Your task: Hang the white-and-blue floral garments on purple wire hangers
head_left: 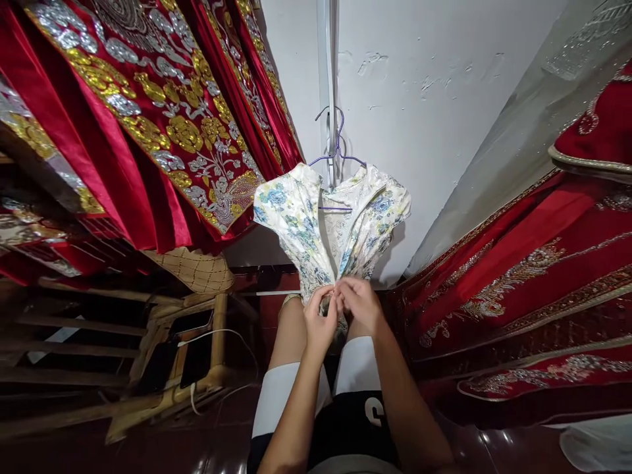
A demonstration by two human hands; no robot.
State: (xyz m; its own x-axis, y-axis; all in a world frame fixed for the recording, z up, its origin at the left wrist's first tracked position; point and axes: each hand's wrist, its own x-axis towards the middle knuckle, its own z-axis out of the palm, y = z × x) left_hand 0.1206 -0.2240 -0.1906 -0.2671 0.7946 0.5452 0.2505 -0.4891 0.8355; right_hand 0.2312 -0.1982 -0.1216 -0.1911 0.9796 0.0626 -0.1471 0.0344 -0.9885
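Observation:
A white dress with blue and green flowers [293,207] hangs in front of me on a purple hanger [340,141]. Its front opening is parted from the neckline down to about the waist. At the lower end of that opening, my left hand [320,316] pinches the fabric edge with thumb and finger. Close against it, my right hand [358,301] has its fingers curled on the other edge of the dress. The two hands' fingertips meet, and whatever fastening lies between them is hidden. Below the hands, the rest of the dress is mostly covered.
Red gowns with gold and silver sequins [182,125] hang at the left, and a beaded red gown [498,283] hangs at the right. A bamboo bench [217,342] with a white cable [232,331] stands at the lower left. Behind the dress is a white wall [419,85].

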